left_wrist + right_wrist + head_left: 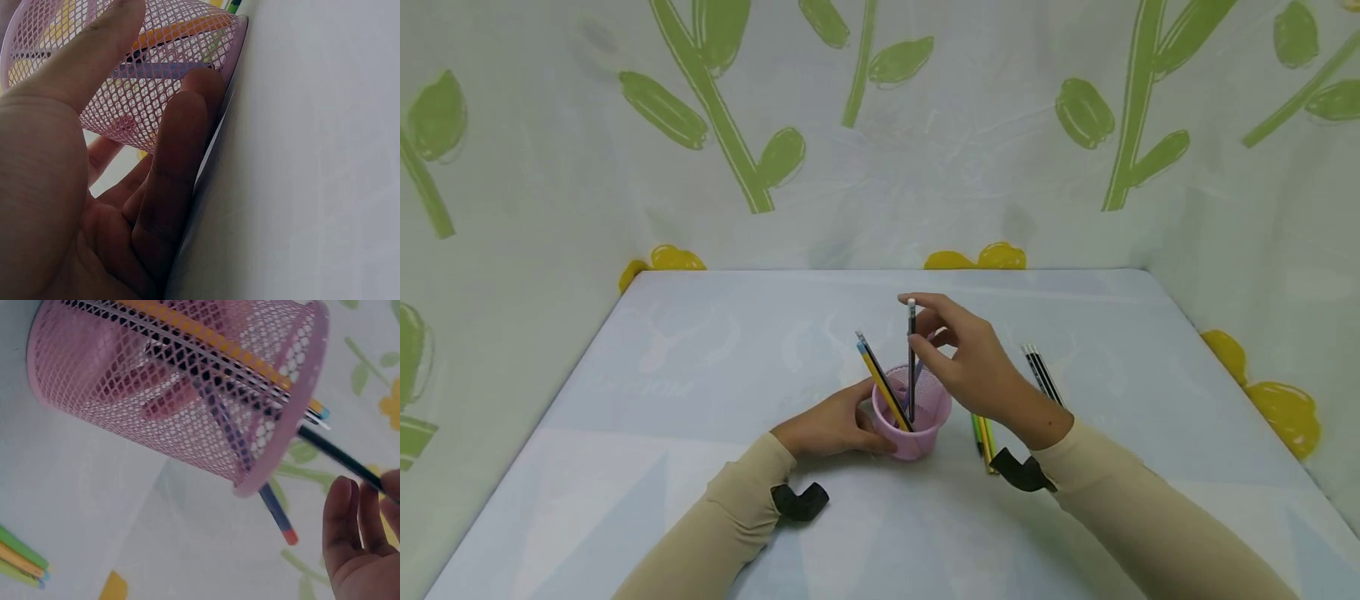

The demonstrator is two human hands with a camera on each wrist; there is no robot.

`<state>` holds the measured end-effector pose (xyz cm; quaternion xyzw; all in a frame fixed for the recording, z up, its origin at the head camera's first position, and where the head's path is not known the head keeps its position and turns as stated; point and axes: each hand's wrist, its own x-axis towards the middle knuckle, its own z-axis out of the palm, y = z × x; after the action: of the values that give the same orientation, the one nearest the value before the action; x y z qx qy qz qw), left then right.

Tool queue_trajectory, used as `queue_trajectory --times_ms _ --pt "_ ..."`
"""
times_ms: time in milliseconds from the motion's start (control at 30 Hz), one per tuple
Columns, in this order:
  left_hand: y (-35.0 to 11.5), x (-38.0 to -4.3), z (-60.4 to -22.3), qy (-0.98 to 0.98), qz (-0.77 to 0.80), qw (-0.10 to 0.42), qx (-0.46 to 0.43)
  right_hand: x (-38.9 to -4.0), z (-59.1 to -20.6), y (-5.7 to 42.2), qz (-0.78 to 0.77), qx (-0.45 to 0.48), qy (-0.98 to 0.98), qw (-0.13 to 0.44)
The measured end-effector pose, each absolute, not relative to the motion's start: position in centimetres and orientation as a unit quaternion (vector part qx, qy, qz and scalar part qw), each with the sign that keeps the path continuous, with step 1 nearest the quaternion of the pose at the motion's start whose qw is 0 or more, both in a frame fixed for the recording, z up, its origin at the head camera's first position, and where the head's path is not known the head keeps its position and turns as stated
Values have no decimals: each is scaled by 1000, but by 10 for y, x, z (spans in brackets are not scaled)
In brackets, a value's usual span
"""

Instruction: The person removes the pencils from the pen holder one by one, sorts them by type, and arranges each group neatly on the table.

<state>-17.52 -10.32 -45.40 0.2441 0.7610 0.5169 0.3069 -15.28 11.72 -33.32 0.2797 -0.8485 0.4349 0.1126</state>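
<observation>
A pink mesh pencil cup (910, 448) stands on the table. My left hand (831, 425) holds its left side, thumb on the near wall; the left wrist view shows fingers around the mesh (119, 115) low by the base. Over the rim, my right hand (973, 358) pinches a black pencil (912, 354) with a white eraser end, held upright with its lower part inside the cup. A yellow pencil (880, 377) with a blue end and a black one lean left in the cup. A purple pencil (275, 509) with a red end leans the other way.
Green and yellow pencils (986, 442) lie on the table right of the cup, partly under the right wrist. Several black pencils (1037, 367) lie farther right, behind the right forearm. A pale wall (962, 167) with leaf patterns rises behind the table.
</observation>
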Motion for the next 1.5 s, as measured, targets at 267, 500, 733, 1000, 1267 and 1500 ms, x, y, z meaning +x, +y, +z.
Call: queue_trajectory --times_ms 267,500,733,1000,1267,1500 --pt "-102 -175 -456 764 514 304 244 -143 -330 135 511 262 -801 171" --pt "-100 -174 -454 758 525 297 248 -136 -325 155 564 242 -770 177" --pt "-101 -175 -455 762 519 302 241 -134 -332 175 585 229 -757 178" --pt "-100 -175 -454 764 518 299 240 -131 -328 191 630 264 -695 223" --pt "-101 -175 -451 764 518 292 250 -130 -325 211 643 254 -678 249" --pt "-100 -174 -451 765 516 296 246 -135 -337 236 635 223 -710 209"
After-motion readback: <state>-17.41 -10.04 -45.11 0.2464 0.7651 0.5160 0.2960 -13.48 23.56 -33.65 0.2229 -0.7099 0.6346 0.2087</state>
